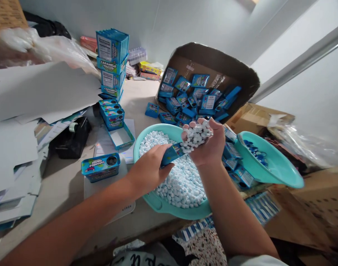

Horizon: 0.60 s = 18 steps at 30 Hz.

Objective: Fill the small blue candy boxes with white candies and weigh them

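Over a turquoise basin (176, 212) full of small white candies (182, 184), my left hand (149, 168) grips a small blue box (171, 153), tilted toward the right hand. My right hand (206, 142) is palm up with its fingers curled round a heap of white candies (196, 135), right at the box's end. Left of the basin, a blue candy box (100, 167) rests on a white scale (127, 208). Behind it is a blue tray (121, 136) with several small boxes (112, 112) at its far end.
A tilted cardboard box (210, 55) at the back holds many blue packs. Stacked blue displays (112, 66) stand at the back left. A black tape dispenser (73, 138) and flat white cardboard (44, 88) lie left. A second turquoise basin (282, 170) is at the right.
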{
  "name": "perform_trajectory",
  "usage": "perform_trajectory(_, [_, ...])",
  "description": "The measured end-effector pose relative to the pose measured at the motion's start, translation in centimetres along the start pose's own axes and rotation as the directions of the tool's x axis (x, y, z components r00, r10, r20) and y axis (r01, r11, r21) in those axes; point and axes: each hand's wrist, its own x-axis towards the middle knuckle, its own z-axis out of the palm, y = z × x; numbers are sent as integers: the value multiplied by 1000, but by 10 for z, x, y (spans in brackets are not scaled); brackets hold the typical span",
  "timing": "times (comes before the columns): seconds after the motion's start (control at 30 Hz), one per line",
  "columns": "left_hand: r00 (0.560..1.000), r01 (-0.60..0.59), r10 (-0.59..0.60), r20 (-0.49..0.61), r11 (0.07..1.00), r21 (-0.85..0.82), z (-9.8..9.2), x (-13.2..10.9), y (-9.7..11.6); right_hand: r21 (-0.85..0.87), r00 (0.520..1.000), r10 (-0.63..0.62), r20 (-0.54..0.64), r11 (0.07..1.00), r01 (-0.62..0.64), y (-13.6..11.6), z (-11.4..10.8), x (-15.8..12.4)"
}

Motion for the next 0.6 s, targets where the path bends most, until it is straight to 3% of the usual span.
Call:
perform_trajectory(0.23, [1000, 15, -15, -13, 1000, 6, 0, 1, 1, -259, 976, -138, 166, 949, 178, 5, 8, -10])
perform_trajectory(0.5, [999, 19, -19, -40, 1000, 4, 0, 2, 1, -424, 955, -189, 228, 864, 272, 8, 11, -17])
perform_trajectory(0.6, [998, -6, 5, -70, 1000, -14, 1, 1, 0, -511, 957, -235, 168, 810, 288, 7, -2, -5])
